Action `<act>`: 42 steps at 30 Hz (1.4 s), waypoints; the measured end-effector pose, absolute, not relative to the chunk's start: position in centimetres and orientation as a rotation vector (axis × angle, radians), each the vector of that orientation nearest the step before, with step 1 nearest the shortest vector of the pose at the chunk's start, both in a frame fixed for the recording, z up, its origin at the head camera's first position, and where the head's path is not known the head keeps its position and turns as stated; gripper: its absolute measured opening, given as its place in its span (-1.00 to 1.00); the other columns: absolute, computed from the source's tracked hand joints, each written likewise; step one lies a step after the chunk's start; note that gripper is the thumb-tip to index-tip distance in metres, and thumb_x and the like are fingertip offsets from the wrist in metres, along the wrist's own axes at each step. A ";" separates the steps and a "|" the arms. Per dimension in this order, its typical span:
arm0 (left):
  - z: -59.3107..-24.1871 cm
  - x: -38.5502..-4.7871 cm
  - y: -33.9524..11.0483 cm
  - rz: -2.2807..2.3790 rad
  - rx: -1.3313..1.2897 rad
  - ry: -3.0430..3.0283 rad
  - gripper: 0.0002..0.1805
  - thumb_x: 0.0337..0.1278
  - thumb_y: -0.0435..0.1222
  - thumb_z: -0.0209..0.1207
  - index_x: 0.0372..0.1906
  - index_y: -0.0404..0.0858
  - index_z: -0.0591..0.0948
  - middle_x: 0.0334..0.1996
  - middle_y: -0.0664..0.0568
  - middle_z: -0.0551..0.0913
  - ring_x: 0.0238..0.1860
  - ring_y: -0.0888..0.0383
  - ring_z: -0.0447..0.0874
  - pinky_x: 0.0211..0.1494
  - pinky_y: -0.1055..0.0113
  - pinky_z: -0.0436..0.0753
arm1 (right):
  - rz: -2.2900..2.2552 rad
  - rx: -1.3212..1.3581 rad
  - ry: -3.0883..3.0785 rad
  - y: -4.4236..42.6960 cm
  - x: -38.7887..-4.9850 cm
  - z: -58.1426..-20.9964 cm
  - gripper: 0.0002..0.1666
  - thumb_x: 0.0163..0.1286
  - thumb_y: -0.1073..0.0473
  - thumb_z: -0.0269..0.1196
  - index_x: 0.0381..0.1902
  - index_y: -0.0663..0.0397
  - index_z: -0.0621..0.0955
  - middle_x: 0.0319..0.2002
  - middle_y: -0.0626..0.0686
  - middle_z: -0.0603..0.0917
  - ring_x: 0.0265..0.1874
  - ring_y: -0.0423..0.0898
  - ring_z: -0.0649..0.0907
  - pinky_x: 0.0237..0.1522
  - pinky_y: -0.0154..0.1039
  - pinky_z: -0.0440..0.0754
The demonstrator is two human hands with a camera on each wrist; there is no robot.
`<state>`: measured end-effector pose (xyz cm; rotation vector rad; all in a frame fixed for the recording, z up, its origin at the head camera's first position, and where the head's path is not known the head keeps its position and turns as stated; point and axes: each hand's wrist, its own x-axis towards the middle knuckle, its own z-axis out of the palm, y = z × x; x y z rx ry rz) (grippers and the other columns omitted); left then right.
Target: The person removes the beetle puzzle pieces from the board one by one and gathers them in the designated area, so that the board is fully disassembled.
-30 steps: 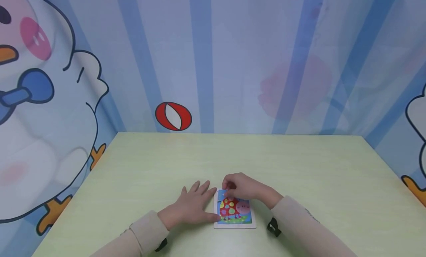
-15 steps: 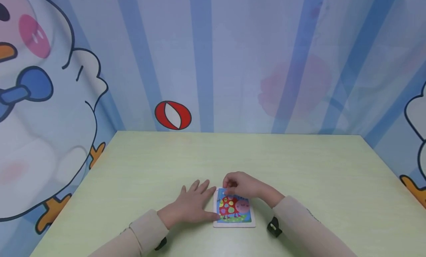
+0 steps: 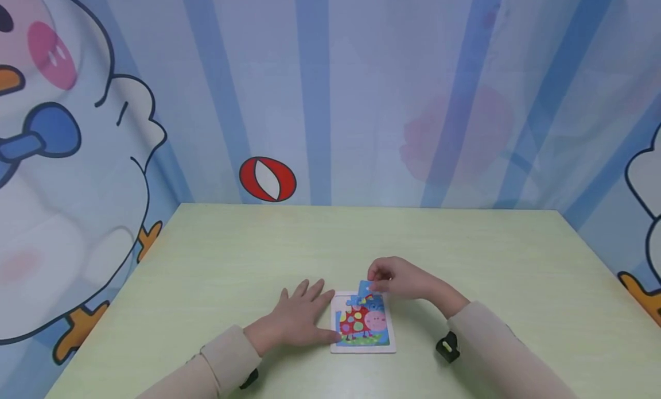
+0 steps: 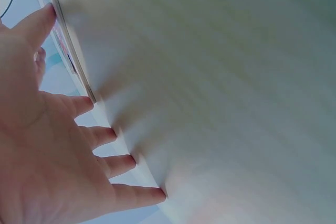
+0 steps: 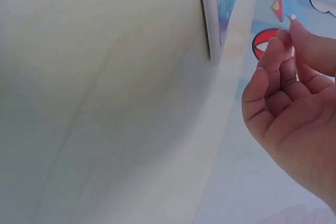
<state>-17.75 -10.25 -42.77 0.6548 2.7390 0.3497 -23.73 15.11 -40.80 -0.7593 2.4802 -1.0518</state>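
Observation:
A small white-framed puzzle board (image 3: 364, 349) with a red spotted, pink-faced animal picture lies on the table. The left hand (image 3: 295, 320) rests spread at its left side, thumb on the frame's edge, fingertips on the table in the left wrist view. Between thumb and forefinger the right hand (image 3: 405, 278) pinches a blue puzzle piece (image 3: 365, 288) over the board's top edge. The right wrist view shows this piece (image 5: 286, 4), blue with red and yellow, held clear of the board by the right hand (image 5: 294, 93). Pale backing shows at the board's upper left.
The pale green table (image 3: 248, 244) reaches back to a blue striped curtain (image 3: 361, 100) with cartoon figures and a red-and-white ball print (image 3: 268, 179). A black strap item (image 3: 447, 347) hangs under the right sleeve, and another (image 3: 250, 379) under the left.
The right hand has moved right and slightly up from the board's upper left, lifting out a blue piece and uncovering pale backing there. The left hand has stayed in place.

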 end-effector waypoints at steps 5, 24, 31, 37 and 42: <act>-42.8 -17.6 -10.3 0.349 0.655 2.746 -0.01 0.02 0.34 0.12 0.48 -0.12 0.22 0.51 -0.12 0.05 0.49 -0.28 -0.09 0.32 -0.43 0.00 | -1.082 -0.711 2.512 17.3 -24.1 -40.5 -0.93 0.36 0.27 0.23 -0.30 0.16 0.54 -0.42 -0.03 0.55 -0.43 -0.13 0.46 -0.38 -0.29 0.45; -42.9 -17.5 -10.3 0.337 0.647 2.744 -0.03 0.04 0.33 0.12 0.48 -0.10 0.22 0.51 -0.11 0.06 0.49 -0.27 -0.09 0.33 -0.42 0.01 | -0.998 -0.603 2.586 22.7 -24.0 -41.9 -0.95 0.34 0.31 0.22 -0.34 0.20 0.55 -0.45 -0.04 0.51 -0.45 -0.14 0.42 -0.40 -0.31 0.39; -43.0 -17.6 -10.2 0.335 0.645 2.744 -0.03 0.03 0.33 0.12 0.48 -0.10 0.22 0.51 -0.10 0.06 0.49 -0.27 -0.10 0.33 -0.42 0.00 | -0.964 -0.573 2.596 23.1 -24.1 -42.3 -0.96 0.32 0.32 0.23 -0.32 0.22 0.58 -0.40 -0.02 0.57 -0.39 -0.13 0.44 -0.30 -0.25 0.43; -43.0 -17.6 -10.2 0.325 0.650 2.750 -0.03 0.04 0.34 0.10 0.48 -0.10 0.21 0.52 -0.10 0.05 0.49 -0.27 -0.09 0.33 -0.42 0.00 | -0.933 -0.566 2.615 23.1 -24.4 -42.6 -0.97 0.30 0.32 0.24 -0.32 0.21 0.60 -0.38 -0.02 0.58 -0.38 -0.12 0.46 -0.28 -0.23 0.45; -43.0 -17.6 -10.2 0.325 0.646 2.749 -0.02 0.03 0.33 0.11 0.48 -0.10 0.21 0.52 -0.11 0.05 0.49 -0.27 -0.08 0.33 -0.42 0.00 | -0.877 -0.596 2.635 23.0 -24.6 -42.6 -0.96 0.31 0.30 0.24 -0.33 0.18 0.60 -0.41 -0.05 0.57 -0.40 -0.14 0.45 -0.30 -0.25 0.44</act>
